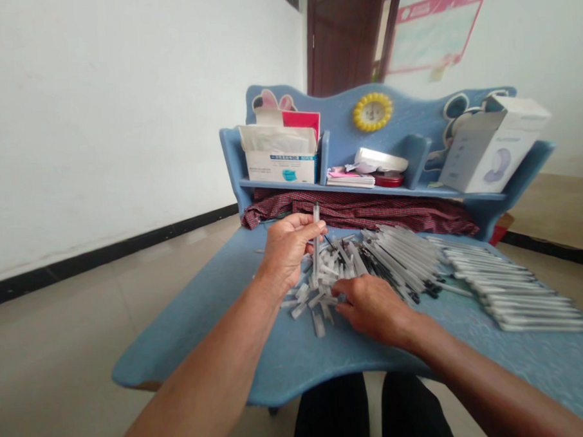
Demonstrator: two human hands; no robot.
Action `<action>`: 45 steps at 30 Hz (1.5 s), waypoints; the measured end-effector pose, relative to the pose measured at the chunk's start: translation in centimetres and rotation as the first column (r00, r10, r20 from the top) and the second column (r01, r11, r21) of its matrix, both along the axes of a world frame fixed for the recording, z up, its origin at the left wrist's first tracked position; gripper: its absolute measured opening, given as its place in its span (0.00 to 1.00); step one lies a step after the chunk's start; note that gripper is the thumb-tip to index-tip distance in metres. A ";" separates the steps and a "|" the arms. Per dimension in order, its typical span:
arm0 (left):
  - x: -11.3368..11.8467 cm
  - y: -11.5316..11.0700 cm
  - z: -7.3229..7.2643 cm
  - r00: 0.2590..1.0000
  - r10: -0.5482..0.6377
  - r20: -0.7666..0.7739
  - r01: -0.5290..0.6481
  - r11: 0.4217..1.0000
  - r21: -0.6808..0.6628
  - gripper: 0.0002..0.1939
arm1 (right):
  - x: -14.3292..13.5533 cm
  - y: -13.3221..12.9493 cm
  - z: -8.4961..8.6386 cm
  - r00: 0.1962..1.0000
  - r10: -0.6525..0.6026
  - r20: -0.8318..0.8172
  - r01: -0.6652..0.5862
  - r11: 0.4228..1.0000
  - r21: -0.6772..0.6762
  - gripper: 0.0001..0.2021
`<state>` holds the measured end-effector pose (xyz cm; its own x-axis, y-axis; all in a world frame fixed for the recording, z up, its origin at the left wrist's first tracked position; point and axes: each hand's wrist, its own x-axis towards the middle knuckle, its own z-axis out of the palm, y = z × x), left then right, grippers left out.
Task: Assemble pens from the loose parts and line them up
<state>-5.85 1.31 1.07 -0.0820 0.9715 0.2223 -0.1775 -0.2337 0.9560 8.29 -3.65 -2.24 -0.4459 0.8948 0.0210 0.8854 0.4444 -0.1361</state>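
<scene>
My left hand [289, 247] is closed around a translucent pen barrel [316, 243], held upright between thumb and fingers above the desk. Below it lies a loose pile of clear pen caps [301, 308]. At this pile's right edge is my right hand [373, 308], its fingers curled in among the caps. Whatever its fingertips grip is hidden. Beyond the right hand lies a heap of translucent pen barrels [404, 255], with dark pieces along its near side. Further right, capped-looking pens [511, 286] lie stacked side by side.
The blue desk [204, 332] has a raised back shelf with a mask box [279, 166], papers [350, 180], a white box [498, 145] and a yellow clock [372, 112]. A checked cloth [397, 212] lies along the shelf's foot. My legs are under the front edge.
</scene>
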 end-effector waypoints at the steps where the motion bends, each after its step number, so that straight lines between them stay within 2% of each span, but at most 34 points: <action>1: 0.0 0.0 0.0 1.000 0.000 0.004 0.000 1.000 -0.003 0.10 | -0.1 0.0 -0.1 1.000 0.004 0.014 -0.004 1.000 0.005 0.13; 7: -0.1 0.1 -0.1 0.999 0.011 0.032 -0.011 1.000 0.006 0.10 | -0.1 -1.5 -0.5 0.998 -0.028 -0.054 0.030 0.999 0.038 0.13; 10: -0.1 0.1 -0.1 0.999 0.006 0.032 -0.006 1.000 0.012 0.10 | -0.7 -2.8 -0.7 0.996 0.000 -0.091 0.003 0.999 0.038 0.12; 14: 0.0 0.1 -0.2 1.000 -0.006 0.025 0.006 1.000 0.013 0.09 | -2.1 -3.6 -1.2 0.999 -0.002 -0.049 0.005 0.998 0.056 0.14; 18: 0.1 0.0 -0.2 1.000 -0.021 0.022 0.021 1.000 -0.003 0.08 | -2.5 -3.5 -1.7 1.000 -0.007 -0.030 0.010 0.997 0.078 0.11; 20: 0.0 0.0 -0.2 0.999 -0.031 0.032 0.032 0.999 -0.014 0.08 | -2.1 -3.3 -1.8 0.996 -0.019 -0.090 0.025 0.997 0.075 0.09; 22: 0.0 -0.1 -0.2 0.997 -0.051 0.050 0.052 0.998 -0.022 0.08 | -1.4 -3.2 -1.9 0.972 -0.064 -0.226 0.077 0.996 0.049 0.07; 24: 0.0 -0.1 -0.1 0.994 -0.075 0.075 0.078 0.997 -0.026 0.08 | -0.8 -3.1 -2.2 0.896 -0.126 -0.425 0.132 0.991 -0.015 0.06; 27: 0.1 -0.2 -0.1 0.988 -0.105 0.114 0.110 0.993 -0.032 0.09 | -0.1 -3.0 -2.8 0.680 -0.208 -0.703 0.123 0.978 -0.171 0.06; 29: 0.2 -0.3 -0.1 0.983 -0.128 0.131 0.133 0.991 -0.032 0.10 | 0.0 -3.0 -3.4 0.532 -0.254 -0.808 0.081 0.965 -0.250 0.07; 31: 0.3 -0.4 -0.1 0.979 -0.151 0.137 0.156 0.987 -0.026 0.10 | 0.0 -2.9 -3.7 0.430 -0.278 -0.859 0.056 0.958 -0.282 0.08; 33: 0.5 -0.5 -0.1 0.976 -0.168 0.140 0.172 0.985 -0.019 0.09 | 0.0 -2.9 -3.9 0.379 -0.278 -0.883 0.055 0.959 -0.279 0.09; 40: 1.1 -1.0 -0.3 0.974 -0.187 0.125 0.191 0.981 -0.017 0.10 | -0.1 -2.8 -4.0 0.272 -0.271 -0.923 0.031 0.962 -0.273 0.11; 45: 1.1 -1.2 -0.2 0.968 -0.229 0.106 0.232 0.972 -0.018 0.08 | -0.5 -3.1 -3.8 0.075 -0.307 -0.949 0.001 0.952 -0.308 0.12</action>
